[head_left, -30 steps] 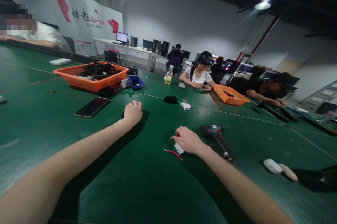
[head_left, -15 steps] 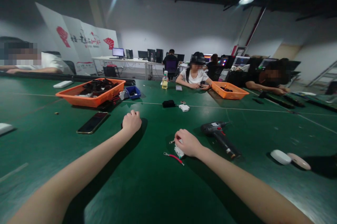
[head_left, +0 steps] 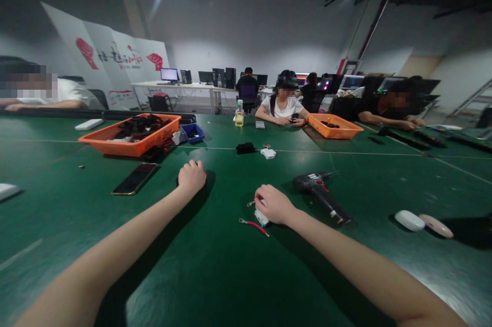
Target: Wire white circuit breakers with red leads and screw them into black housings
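On the green table my left hand [head_left: 192, 175] rests with its fingers curled closed; a sliver of something dark shows at its left edge, the rest covered by the hand. Closer to me on the right, my right hand [head_left: 274, 204] is closed over a small white plastic block [head_left: 262, 218], hiding much of it. A metal cable lug [head_left: 251, 204] pokes out by the right fingertips. Just below the block lies a short red wire [head_left: 255, 226] with metal ends, touched by neither hand. To the right of that hand a black power screwdriver [head_left: 321, 195] lies on its side.
Left of my left hand are a phone [head_left: 135, 179], an orange basket [head_left: 130, 147] of dark parts and a blue bin [head_left: 192, 134]. Ahead lie a black block [head_left: 245, 148] and another white block [head_left: 268, 154]. Earbud-case-like objects [head_left: 409, 220] sit right. Co-workers sit around the table.
The camera view has shifted slightly. Both hands keep nearly the same places and poses, and the things on the table have not visibly moved.
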The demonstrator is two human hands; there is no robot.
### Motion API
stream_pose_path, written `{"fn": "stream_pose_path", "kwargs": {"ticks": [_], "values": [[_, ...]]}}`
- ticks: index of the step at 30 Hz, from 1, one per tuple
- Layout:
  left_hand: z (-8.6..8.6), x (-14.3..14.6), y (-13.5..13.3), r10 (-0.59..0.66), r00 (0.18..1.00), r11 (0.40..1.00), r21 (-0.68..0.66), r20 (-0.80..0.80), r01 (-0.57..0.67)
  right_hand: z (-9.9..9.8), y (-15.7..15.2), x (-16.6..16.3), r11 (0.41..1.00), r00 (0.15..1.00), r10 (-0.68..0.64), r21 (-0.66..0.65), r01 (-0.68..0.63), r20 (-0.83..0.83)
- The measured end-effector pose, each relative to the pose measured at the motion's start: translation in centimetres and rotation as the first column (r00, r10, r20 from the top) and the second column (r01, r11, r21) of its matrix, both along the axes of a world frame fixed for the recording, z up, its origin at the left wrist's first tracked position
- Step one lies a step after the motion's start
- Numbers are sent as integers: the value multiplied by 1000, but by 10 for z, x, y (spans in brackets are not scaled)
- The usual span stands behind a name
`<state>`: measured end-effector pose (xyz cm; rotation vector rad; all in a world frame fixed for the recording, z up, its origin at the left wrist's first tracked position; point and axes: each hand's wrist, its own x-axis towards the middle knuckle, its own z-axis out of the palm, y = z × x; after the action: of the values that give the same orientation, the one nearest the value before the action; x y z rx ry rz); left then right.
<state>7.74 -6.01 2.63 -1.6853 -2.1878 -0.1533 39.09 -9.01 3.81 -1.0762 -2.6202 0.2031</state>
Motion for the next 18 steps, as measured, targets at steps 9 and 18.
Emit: {"fn": "stream_pose_path", "kwargs": {"ticks": [9,18], "values": [[-3,-2,0,-2,1000,1000,-10,8,2,-4,2,1,1000,1000,11,-14,-12,-18],[8,-5,2,-189,981,980,-68,-38,186,-7,4,2,1000,999,20,-13,-20,-43]]}}
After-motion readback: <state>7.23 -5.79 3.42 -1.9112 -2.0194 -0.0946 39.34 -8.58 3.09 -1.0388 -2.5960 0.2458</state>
